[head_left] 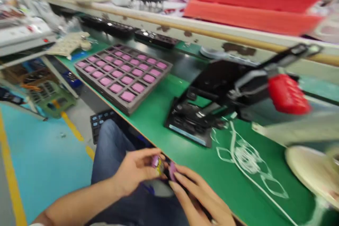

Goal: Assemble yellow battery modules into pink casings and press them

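Both my hands meet at the near edge of the green bench (164,113), over my lap. My left hand (136,174) pinches a small pink part with a yellow patch (158,164) between thumb and fingers. My right hand (197,194) holds a second small pink part (172,170) at its fingertips, right beside the first. A grey tray (123,74) filled with several pink parts in rows lies on the bench to the upper left. A black press tool (212,99) with a red handle (287,93) stands just beyond my hands.
A tangle of thin white cord (245,155) lies on the bench right of the press. A white round dish (312,171) sits at the far right. Black trays (156,37) line the back rail, red sheets (254,7) above. Blue floor with yellow lines is at the left.
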Motion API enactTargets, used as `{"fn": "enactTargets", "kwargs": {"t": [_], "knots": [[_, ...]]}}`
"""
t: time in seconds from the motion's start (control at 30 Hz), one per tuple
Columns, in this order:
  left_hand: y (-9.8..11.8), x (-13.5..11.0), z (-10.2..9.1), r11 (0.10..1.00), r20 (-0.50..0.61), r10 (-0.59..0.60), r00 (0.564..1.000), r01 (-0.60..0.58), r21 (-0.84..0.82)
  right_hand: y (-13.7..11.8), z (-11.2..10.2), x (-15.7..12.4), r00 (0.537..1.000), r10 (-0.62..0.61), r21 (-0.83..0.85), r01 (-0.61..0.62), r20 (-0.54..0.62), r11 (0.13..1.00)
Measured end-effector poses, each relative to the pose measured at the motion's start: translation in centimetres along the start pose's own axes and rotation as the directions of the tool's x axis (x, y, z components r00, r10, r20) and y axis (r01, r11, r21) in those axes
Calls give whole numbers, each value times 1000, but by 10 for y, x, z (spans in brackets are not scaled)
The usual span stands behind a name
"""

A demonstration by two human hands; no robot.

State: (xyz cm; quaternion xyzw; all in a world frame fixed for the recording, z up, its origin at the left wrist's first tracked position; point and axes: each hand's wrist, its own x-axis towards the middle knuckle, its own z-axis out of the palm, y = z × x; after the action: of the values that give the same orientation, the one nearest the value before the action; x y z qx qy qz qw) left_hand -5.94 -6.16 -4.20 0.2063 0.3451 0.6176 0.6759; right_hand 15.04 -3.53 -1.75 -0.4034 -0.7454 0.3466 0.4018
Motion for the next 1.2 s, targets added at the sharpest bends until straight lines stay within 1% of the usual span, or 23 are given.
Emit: {"fn": "enactTargets", "kwargs": {"t": [0.07, 0.13, 0.23, 0.33, 0.43, 0.57, 0.73, 0.83, 0.93, 1.0, 1.03, 1.07, 1.13, 1.17, 1.2], "knots": [[11, -1, -2, 997, 0, 33, 999, -32, 72, -12, 4, 6, 994, -113, -27, 113, 1, 993], [16, -3, -4, 990, 26, 59, 998, -62, 129, -16, 11, 14, 989, -151, -32, 151, 3, 988], [15, -6, -3, 978, 54, 104, 993, -112, 176, -15, 18, 17, 985, -172, -29, 171, -5, 985], [12, -7, -2, 975, 64, 133, 989, -142, 172, -9, 20, 11, 980, -196, -29, 196, -21, 980], [10, -6, -1, 976, 73, 132, 989, -143, 162, -4, 20, 7, 978, -207, -38, 206, -19, 978], [10, -5, 1, 978, 91, 114, 989, -128, 165, -3, 18, 6, 975, -223, -59, 222, -14, 973], [8, -3, 1, 969, 57, 135, 989, -144, 201, -4, 18, 2, 964, -264, -134, 263, 6, 956], [7, -2, 2, 972, 31, 129, 991, -133, 195, -2, 21, -1, 964, -264, -168, 264, 23, 950], [4, -7, 8, 965, 11, 84, 996, -84, 250, -3, 28, -8, 968, -252, -221, 244, -6, 944], [1, -13, 10, 944, -51, 53, 997, -34, 329, -7, 32, -13, 968, -249, -239, 233, -39, 943], [-1, -15, 7, 935, -105, 36, 994, 3, 354, -8, 34, -14, 968, -244, -240, 225, -52, 944], [-4, -16, 3, 933, -166, 7, 986, 53, 355, -8, 35, -16, 972, -227, -248, 204, -66, 947], [-10, -12, -11, 917, -255, -118, 960, 204, 344, -6, 35, -18, 983, -139, -282, 102, -116, 954], [-13, -8, -19, 895, -274, -183, 944, 275, 351, -4, 35, -20, 986, -76, -298, 28, -151, 954], [-16, -6, -27, 874, -290, -218, 932, 319, 367, -3, 34, -22, 985, -17, -311, -38, -173, 950]]}}
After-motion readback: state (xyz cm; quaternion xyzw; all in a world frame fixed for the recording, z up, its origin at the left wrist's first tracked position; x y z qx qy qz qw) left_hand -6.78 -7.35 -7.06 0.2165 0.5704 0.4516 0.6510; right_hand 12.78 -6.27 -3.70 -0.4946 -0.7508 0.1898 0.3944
